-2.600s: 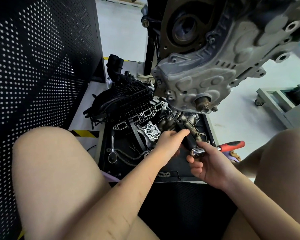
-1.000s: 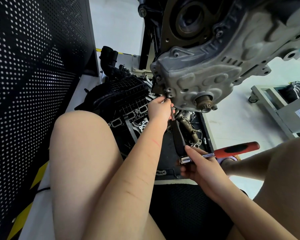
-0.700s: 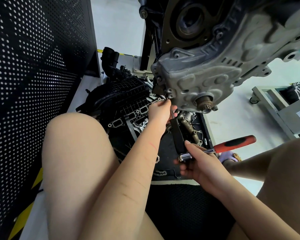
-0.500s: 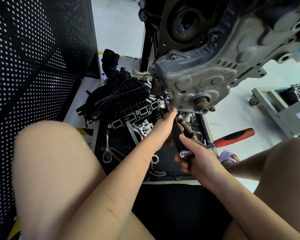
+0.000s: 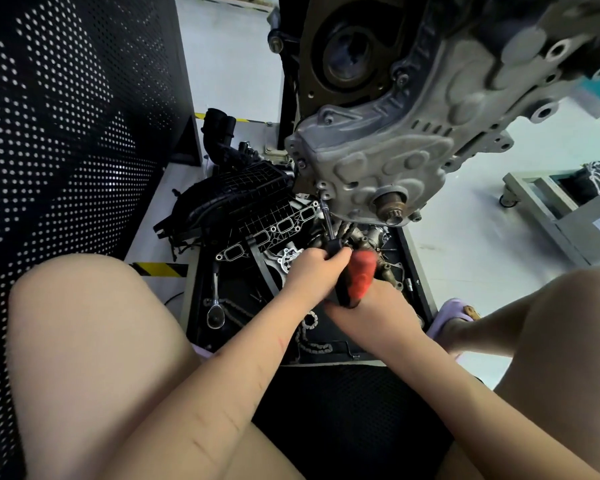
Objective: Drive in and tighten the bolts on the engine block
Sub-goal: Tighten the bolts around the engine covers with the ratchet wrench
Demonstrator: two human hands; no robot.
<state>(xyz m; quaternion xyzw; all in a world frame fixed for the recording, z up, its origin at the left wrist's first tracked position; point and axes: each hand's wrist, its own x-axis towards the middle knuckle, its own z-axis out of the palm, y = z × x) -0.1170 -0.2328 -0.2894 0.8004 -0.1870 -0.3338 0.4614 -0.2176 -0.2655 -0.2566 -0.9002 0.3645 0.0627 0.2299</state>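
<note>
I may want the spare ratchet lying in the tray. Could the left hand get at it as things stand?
Probably yes: the ratchet lies uncovered in the tray, left of the left hand, but that hand grips the driver and must let go first.

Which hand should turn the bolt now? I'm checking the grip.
Probably the right hand: it grips the red handle, while the left hand steadies the shaft near the engine block.
</note>
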